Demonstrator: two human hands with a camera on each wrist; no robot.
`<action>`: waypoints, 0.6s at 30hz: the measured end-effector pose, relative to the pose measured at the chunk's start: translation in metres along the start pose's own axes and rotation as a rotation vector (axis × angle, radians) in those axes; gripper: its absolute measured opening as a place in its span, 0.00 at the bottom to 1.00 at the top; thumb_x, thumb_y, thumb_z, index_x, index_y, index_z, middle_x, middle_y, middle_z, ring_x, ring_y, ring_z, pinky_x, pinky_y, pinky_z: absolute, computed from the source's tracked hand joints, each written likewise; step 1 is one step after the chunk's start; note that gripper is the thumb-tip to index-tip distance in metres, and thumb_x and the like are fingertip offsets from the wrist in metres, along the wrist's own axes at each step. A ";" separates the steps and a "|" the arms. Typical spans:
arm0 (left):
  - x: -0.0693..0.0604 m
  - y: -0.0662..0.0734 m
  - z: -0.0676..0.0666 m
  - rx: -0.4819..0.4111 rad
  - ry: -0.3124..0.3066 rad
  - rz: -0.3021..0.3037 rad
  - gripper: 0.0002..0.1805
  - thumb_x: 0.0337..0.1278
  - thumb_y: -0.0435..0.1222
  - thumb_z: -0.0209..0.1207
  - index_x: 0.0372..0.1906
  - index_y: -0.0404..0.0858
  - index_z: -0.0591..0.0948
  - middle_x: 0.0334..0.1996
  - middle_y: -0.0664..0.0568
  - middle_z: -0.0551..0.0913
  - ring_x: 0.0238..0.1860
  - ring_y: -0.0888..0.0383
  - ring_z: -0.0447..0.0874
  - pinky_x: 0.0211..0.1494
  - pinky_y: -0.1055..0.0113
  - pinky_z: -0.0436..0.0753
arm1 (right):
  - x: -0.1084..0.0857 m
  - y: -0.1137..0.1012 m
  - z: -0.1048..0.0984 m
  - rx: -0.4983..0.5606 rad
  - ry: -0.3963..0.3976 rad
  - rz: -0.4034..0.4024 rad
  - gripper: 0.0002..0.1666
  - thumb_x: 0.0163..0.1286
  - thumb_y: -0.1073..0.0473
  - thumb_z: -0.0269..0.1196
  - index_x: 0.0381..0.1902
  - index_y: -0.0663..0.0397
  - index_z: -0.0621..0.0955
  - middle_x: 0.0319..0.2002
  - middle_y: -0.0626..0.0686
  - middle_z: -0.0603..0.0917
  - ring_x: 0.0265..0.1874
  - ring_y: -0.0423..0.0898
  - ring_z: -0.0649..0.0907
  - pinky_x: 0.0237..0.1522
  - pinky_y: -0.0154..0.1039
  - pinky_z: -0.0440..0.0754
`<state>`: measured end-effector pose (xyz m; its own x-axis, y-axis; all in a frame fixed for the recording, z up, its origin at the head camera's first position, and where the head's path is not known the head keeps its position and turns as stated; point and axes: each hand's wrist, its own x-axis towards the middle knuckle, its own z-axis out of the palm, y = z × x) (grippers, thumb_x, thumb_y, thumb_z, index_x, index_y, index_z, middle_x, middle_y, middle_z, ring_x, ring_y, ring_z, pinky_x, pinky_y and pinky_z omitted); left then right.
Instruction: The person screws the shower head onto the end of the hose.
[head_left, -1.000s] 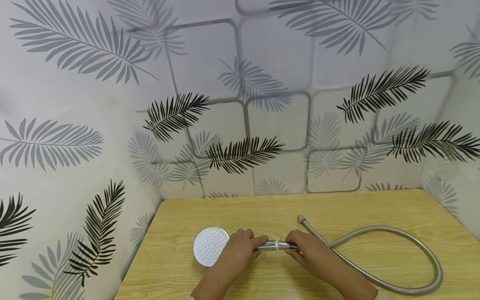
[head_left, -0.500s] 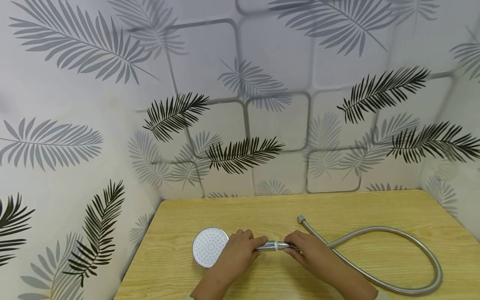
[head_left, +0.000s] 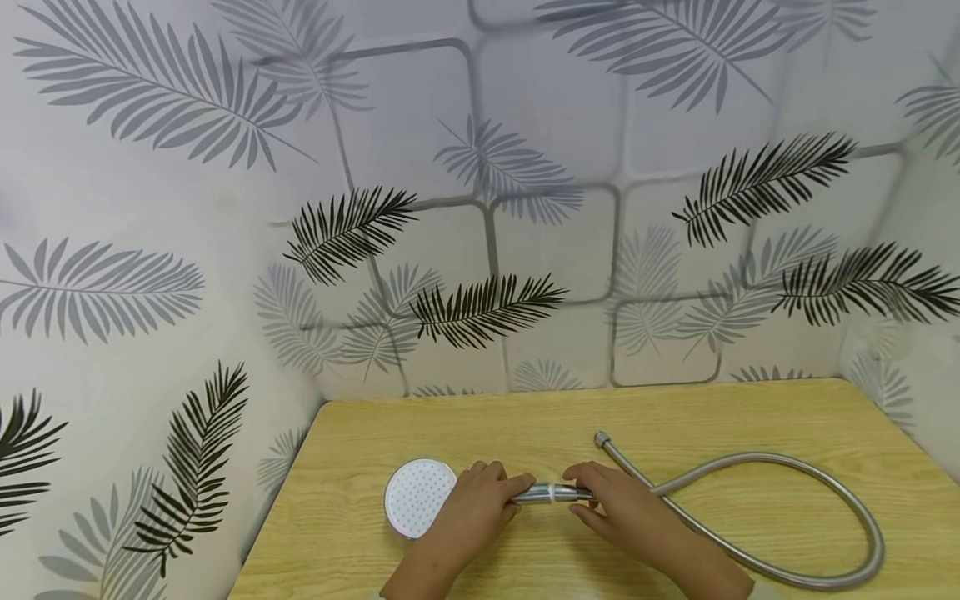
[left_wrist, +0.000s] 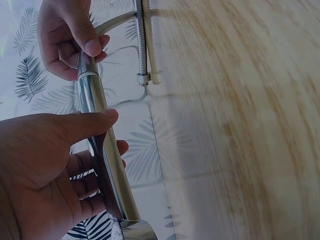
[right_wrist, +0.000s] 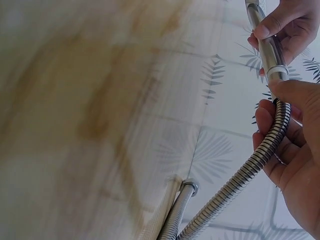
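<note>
A chrome shower head with a round white spray face [head_left: 420, 497] is at the left in the head view. My left hand [head_left: 480, 500] grips its handle [left_wrist: 111, 165], thumb across the front and fingers behind. A coiled metal shower hose [right_wrist: 245, 177] meets the end of the handle, with a pale ring [head_left: 552, 492] near the joint. My right hand [head_left: 618, 504] holds the hose's conical end fitting [left_wrist: 86, 64] between thumb and curled fingers. The threads inside the joint are hidden.
The hose loops to the right across the wooden table [head_left: 465, 425]. Its free end, with a metal nut [head_left: 602, 438], lies behind my right hand. Beyond the table stands a wall [head_left: 555, 242] with leaf-patterned covering.
My right hand's fingers have shifted and loosened slightly around the hose fitting, so more of it shows. My left hand and the shower head stay nearly in place.
</note>
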<state>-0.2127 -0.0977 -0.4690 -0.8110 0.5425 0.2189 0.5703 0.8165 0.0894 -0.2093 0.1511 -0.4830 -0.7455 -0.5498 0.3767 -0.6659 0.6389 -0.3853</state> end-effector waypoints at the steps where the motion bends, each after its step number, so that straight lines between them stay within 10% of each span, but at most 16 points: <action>1: 0.000 0.000 0.000 -0.004 0.000 -0.001 0.22 0.59 0.42 0.69 0.59 0.57 0.83 0.33 0.59 0.79 0.30 0.64 0.64 0.35 0.72 0.67 | 0.000 0.000 0.000 -0.002 0.010 -0.010 0.20 0.66 0.61 0.70 0.54 0.51 0.77 0.44 0.47 0.86 0.35 0.36 0.83 0.34 0.30 0.82; 18: -0.001 0.002 -0.003 -0.013 -0.017 0.003 0.22 0.59 0.42 0.68 0.59 0.57 0.83 0.34 0.59 0.79 0.30 0.64 0.63 0.36 0.73 0.67 | 0.000 0.004 0.004 -0.015 0.083 -0.090 0.14 0.66 0.61 0.70 0.47 0.49 0.78 0.39 0.41 0.84 0.36 0.33 0.81 0.35 0.30 0.82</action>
<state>-0.2104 -0.0974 -0.4659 -0.8114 0.5480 0.2031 0.5741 0.8125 0.1012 -0.2119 0.1520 -0.4882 -0.6772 -0.5591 0.4783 -0.7292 0.5971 -0.3344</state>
